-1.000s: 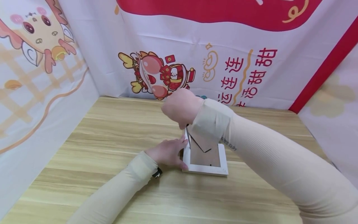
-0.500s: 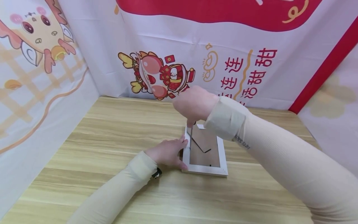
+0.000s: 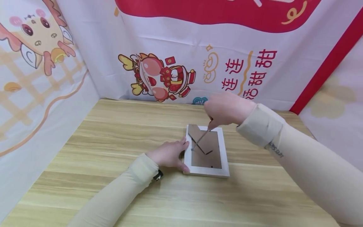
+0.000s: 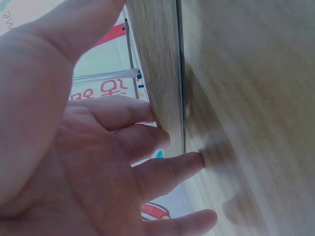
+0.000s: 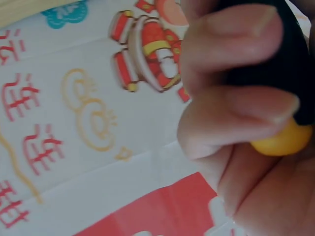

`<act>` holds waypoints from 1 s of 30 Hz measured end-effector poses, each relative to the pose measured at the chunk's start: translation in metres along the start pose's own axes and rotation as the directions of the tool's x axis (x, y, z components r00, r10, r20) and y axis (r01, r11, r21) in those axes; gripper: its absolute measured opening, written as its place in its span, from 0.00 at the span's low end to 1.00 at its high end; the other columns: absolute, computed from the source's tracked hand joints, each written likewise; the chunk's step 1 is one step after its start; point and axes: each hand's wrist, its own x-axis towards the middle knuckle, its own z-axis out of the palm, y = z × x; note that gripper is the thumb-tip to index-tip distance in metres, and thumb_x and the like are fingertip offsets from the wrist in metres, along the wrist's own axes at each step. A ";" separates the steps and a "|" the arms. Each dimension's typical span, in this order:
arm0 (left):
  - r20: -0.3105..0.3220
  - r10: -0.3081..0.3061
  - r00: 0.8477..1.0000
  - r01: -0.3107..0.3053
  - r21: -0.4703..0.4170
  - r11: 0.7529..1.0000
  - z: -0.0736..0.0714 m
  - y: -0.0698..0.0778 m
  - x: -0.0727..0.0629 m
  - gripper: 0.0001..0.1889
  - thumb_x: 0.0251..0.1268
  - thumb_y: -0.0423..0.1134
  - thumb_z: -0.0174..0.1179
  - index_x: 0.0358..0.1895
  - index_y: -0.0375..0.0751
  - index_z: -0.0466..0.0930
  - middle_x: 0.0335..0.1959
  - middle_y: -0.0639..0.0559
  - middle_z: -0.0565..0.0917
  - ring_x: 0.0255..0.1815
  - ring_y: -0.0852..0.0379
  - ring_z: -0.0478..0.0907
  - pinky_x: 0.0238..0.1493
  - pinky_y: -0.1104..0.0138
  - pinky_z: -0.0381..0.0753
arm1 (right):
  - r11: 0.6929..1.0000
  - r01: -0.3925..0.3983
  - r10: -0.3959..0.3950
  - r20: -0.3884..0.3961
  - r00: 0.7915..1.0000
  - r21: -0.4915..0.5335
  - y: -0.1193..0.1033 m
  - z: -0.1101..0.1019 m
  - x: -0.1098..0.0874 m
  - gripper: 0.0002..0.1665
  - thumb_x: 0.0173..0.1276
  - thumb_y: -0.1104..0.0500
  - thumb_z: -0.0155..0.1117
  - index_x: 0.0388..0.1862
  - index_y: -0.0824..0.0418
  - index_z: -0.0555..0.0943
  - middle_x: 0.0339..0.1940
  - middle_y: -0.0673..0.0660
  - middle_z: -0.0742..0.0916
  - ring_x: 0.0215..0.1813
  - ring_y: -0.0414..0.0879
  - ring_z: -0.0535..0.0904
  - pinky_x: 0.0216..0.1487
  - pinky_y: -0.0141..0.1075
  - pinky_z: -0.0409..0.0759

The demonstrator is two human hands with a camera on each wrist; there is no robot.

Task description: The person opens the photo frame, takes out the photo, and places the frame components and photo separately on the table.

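A white picture frame (image 3: 225, 154) lies back up on the table, with a brown backboard (image 3: 202, 160) and a brown stand flap on it. Several small black tabs sit along the inner rim. Fingertips and thumb of my left hand (image 3: 168, 154) touch the frame's left side; the left wrist view shows those fingers (image 4: 167, 172) nearly straight against the edge. Above the frame, my right hand (image 3: 228, 108) grips a screwdriver (image 3: 202, 137), whose shaft slants down-left to the left inner rim. Its black handle with a yellow end (image 5: 283, 140) is wrapped by curled fingers in the right wrist view.
The wood-grain table (image 3: 119, 138) extends around the frame. A printed white cloth (image 3: 158, 31) hangs behind the table's back edge, and more cloth (image 3: 31, 94) covers the left side. A black object (image 3: 158, 175) shows at my left wrist.
My right hand has moved right, tilting the screwdriver from nearly upright to a slant while its tip stays at the left inner rim. More of the frame shows. The left hand stays put.
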 end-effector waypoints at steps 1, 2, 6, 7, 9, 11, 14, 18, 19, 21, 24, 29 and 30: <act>-0.006 0.000 1.000 0.000 -0.003 1.000 0.000 0.000 0.000 0.58 0.46 0.63 0.74 0.78 0.40 0.55 0.79 0.41 0.51 0.75 0.46 0.59 0.72 0.50 0.59 | 1.000 -0.008 0.008 0.005 1.000 0.014 0.004 0.004 -0.001 0.17 0.57 0.42 0.77 0.26 0.53 0.84 0.22 0.47 0.83 0.27 0.44 0.79 0.31 0.37 0.78; -0.010 -0.001 1.000 0.001 -0.004 1.000 0.001 0.000 0.000 0.58 0.46 0.62 0.74 0.78 0.40 0.55 0.79 0.41 0.51 0.75 0.46 0.59 0.72 0.51 0.60 | 0.999 -0.016 0.016 0.013 1.000 0.030 0.008 0.007 -0.003 0.17 0.57 0.42 0.76 0.26 0.53 0.84 0.22 0.47 0.83 0.27 0.44 0.79 0.30 0.37 0.77; -0.012 0.006 1.000 -0.007 -0.010 1.000 0.002 -0.001 -0.001 0.58 0.46 0.61 0.75 0.78 0.39 0.56 0.79 0.40 0.51 0.74 0.46 0.59 0.72 0.52 0.61 | 0.997 -0.022 0.019 0.037 0.999 0.076 0.020 0.019 -0.006 0.15 0.60 0.44 0.75 0.25 0.53 0.85 0.21 0.48 0.83 0.26 0.45 0.77 0.29 0.37 0.75; -0.011 0.009 1.000 -0.009 -0.012 1.000 0.002 0.000 -0.001 0.58 0.45 0.61 0.75 0.78 0.39 0.56 0.79 0.39 0.51 0.74 0.46 0.59 0.72 0.52 0.61 | 0.996 -0.021 0.018 0.039 0.999 0.083 0.022 0.021 -0.007 0.15 0.60 0.44 0.74 0.25 0.52 0.86 0.21 0.48 0.83 0.26 0.45 0.77 0.29 0.36 0.75; -0.010 0.013 1.000 -0.013 -0.011 1.000 0.001 0.000 -0.001 0.58 0.45 0.61 0.75 0.77 0.38 0.56 0.79 0.39 0.51 0.74 0.46 0.59 0.72 0.51 0.61 | 0.996 -0.007 0.004 0.027 1.000 0.087 0.026 0.026 -0.008 0.14 0.61 0.44 0.74 0.26 0.52 0.87 0.21 0.47 0.83 0.26 0.44 0.77 0.28 0.36 0.75; -0.011 0.016 1.000 -0.016 -0.014 1.000 0.001 0.001 -0.001 0.58 0.46 0.61 0.76 0.77 0.38 0.56 0.79 0.39 0.51 0.75 0.45 0.59 0.72 0.49 0.60 | 0.996 0.012 -0.012 0.000 1.000 0.089 0.029 0.029 -0.009 0.14 0.61 0.44 0.74 0.26 0.51 0.87 0.21 0.47 0.83 0.25 0.44 0.77 0.28 0.36 0.75; -0.010 0.017 1.000 -0.018 -0.019 1.000 0.000 0.002 -0.001 0.57 0.46 0.60 0.76 0.77 0.37 0.57 0.79 0.39 0.50 0.75 0.45 0.58 0.72 0.47 0.59 | 0.995 0.041 -0.037 -0.050 0.998 0.089 0.031 0.032 -0.011 0.14 0.60 0.43 0.74 0.26 0.51 0.87 0.21 0.46 0.83 0.25 0.43 0.77 0.28 0.36 0.75; -0.009 0.014 1.000 -0.014 -0.027 1.000 0.000 0.002 -0.001 0.57 0.46 0.59 0.76 0.77 0.37 0.56 0.79 0.39 0.50 0.75 0.45 0.58 0.72 0.46 0.58 | 0.994 0.064 -0.055 -0.092 0.994 0.094 0.032 0.035 -0.014 0.13 0.60 0.43 0.74 0.28 0.50 0.88 0.23 0.45 0.83 0.27 0.43 0.77 0.29 0.37 0.76; -0.009 0.013 1.000 -0.013 -0.028 1.000 0.000 0.002 -0.001 0.57 0.46 0.60 0.76 0.77 0.38 0.56 0.79 0.39 0.50 0.75 0.45 0.58 0.72 0.46 0.58 | 0.993 0.072 -0.062 -0.104 0.993 0.094 0.032 0.035 -0.015 0.13 0.59 0.43 0.75 0.28 0.50 0.88 0.24 0.45 0.84 0.27 0.43 0.77 0.30 0.38 0.76; -0.010 0.014 1.000 -0.015 -0.028 0.999 0.000 0.002 -0.001 0.57 0.45 0.60 0.76 0.77 0.37 0.57 0.79 0.39 0.50 0.75 0.45 0.58 0.71 0.45 0.57 | 0.992 0.082 -0.070 -0.121 0.990 0.100 0.035 0.038 -0.017 0.12 0.59 0.43 0.75 0.29 0.49 0.88 0.24 0.44 0.84 0.27 0.43 0.77 0.31 0.38 0.76; -0.010 0.017 1.000 -0.017 -0.024 1.000 0.000 0.001 -0.001 0.58 0.45 0.60 0.76 0.77 0.37 0.57 0.79 0.39 0.51 0.75 0.45 0.57 0.71 0.44 0.58 | 0.986 0.108 -0.089 -0.150 0.985 0.124 0.041 0.046 -0.019 0.11 0.60 0.44 0.75 0.29 0.48 0.89 0.24 0.43 0.84 0.26 0.41 0.77 0.31 0.38 0.77; -0.010 0.022 1.000 -0.022 -0.007 1.000 0.000 0.002 -0.002 0.58 0.45 0.61 0.75 0.77 0.37 0.56 0.78 0.39 0.51 0.75 0.45 0.57 0.71 0.45 0.59 | 0.964 0.155 -0.113 -0.196 0.974 0.216 0.056 0.060 -0.024 0.08 0.60 0.46 0.75 0.29 0.48 0.89 0.22 0.41 0.84 0.24 0.38 0.77 0.30 0.37 0.78; -0.011 0.022 1.000 -0.022 -0.003 1.000 0.000 0.002 -0.002 0.58 0.46 0.62 0.75 0.77 0.37 0.56 0.78 0.39 0.51 0.75 0.45 0.57 0.71 0.45 0.59 | 0.958 0.158 -0.111 -0.199 0.974 0.240 0.059 0.063 -0.026 0.08 0.60 0.46 0.75 0.29 0.48 0.89 0.23 0.41 0.84 0.24 0.38 0.77 0.31 0.36 0.79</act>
